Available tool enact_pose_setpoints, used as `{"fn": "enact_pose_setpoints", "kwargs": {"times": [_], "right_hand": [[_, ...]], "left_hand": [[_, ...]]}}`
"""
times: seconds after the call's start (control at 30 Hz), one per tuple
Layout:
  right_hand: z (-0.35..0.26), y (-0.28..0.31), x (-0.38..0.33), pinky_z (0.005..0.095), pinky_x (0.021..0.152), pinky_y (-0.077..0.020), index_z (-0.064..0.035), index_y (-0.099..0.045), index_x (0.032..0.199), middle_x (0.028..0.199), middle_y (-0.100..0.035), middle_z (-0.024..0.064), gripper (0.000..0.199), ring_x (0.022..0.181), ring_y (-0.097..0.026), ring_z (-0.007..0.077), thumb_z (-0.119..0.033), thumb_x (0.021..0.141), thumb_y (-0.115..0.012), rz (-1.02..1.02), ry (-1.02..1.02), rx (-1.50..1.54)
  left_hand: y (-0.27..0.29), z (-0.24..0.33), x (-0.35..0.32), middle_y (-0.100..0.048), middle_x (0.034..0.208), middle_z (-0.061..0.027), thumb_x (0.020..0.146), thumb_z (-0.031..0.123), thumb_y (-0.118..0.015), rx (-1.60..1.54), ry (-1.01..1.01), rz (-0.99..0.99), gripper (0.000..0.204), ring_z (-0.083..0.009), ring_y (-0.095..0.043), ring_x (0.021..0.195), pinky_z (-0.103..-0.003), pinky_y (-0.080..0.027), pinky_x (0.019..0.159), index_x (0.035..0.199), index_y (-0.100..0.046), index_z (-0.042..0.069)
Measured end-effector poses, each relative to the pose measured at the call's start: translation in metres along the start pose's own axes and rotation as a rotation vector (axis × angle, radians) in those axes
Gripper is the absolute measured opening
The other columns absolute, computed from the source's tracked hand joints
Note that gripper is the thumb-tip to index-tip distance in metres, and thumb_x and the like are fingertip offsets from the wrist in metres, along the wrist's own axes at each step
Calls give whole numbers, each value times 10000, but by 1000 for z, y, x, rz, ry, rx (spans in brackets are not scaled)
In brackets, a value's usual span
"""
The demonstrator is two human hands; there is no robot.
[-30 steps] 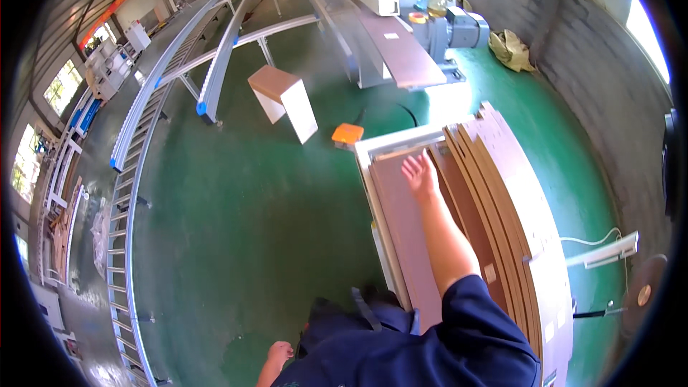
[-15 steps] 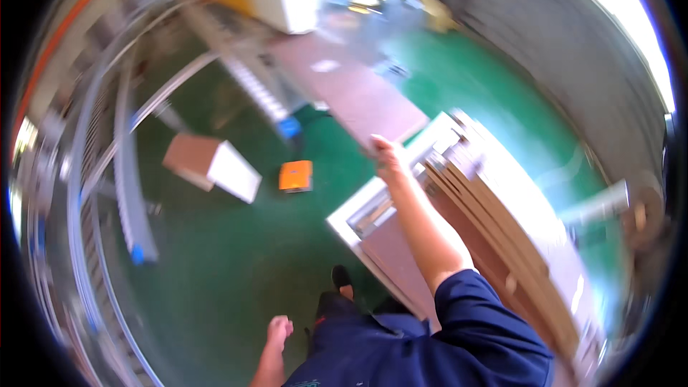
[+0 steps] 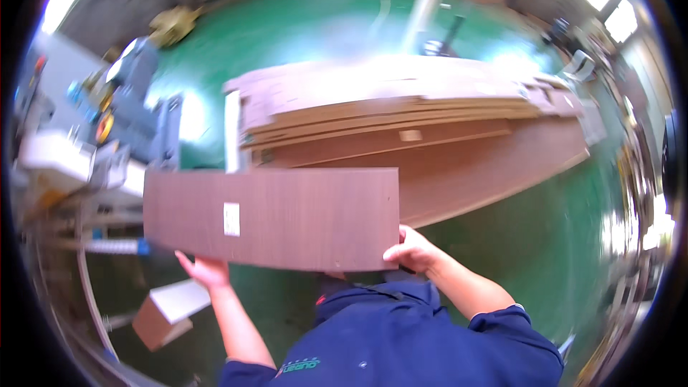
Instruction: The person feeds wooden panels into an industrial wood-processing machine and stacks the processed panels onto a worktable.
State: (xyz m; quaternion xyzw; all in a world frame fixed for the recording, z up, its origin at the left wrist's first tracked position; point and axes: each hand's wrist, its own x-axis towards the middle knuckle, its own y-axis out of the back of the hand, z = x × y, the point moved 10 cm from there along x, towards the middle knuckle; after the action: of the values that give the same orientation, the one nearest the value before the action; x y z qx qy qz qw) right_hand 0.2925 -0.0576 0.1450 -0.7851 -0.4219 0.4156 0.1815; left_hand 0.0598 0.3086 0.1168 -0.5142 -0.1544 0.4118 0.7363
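Dark-brown rectangular wood-grain panel [image 3: 272, 218], long axis left to right, face up, held before stacked brown boards [image 3: 401, 122]. Left hand [image 3: 204, 270] supports its lower edge; right hand [image 3: 410, 249] clasps the lower right corner.

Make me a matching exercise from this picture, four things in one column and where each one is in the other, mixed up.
Things:
1. dark brown panel
2. stack of boards
3. small box
4. grey machine

Places:
A. on the green floor, lower left
B. held at its near edge by the left hand and the right hand
C. upper left
D. behind the held panel

Pairs: 1-B, 2-D, 3-A, 4-C
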Motion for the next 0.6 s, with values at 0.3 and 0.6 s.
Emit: {"fn": "enact_pose_setpoints", "kwargs": {"times": [0.3,0.6], "right_hand": [[27,264,-292,351,945,-486,3,-500,1292,1194,-601,117,685,1074,-598,223,111,642,-688,371,253,239],[29,481,-550,359,879,-511,91,-548,1143,1054,-640,163,552,968,-631,280,39,594,-556,812,745,509]], "left_hand": [[-56,-343,-134,-536,1333,-85,945,301,-475,110,415,55,442,-278,-493,1225,-447,-370,1044,1319,-490,67],[-157,-674,-239,-591,1241,-104,884,170,-530,294,911,-16,371,-277,-537,1158,-434,-386,1036,1222,-540,16]]}}
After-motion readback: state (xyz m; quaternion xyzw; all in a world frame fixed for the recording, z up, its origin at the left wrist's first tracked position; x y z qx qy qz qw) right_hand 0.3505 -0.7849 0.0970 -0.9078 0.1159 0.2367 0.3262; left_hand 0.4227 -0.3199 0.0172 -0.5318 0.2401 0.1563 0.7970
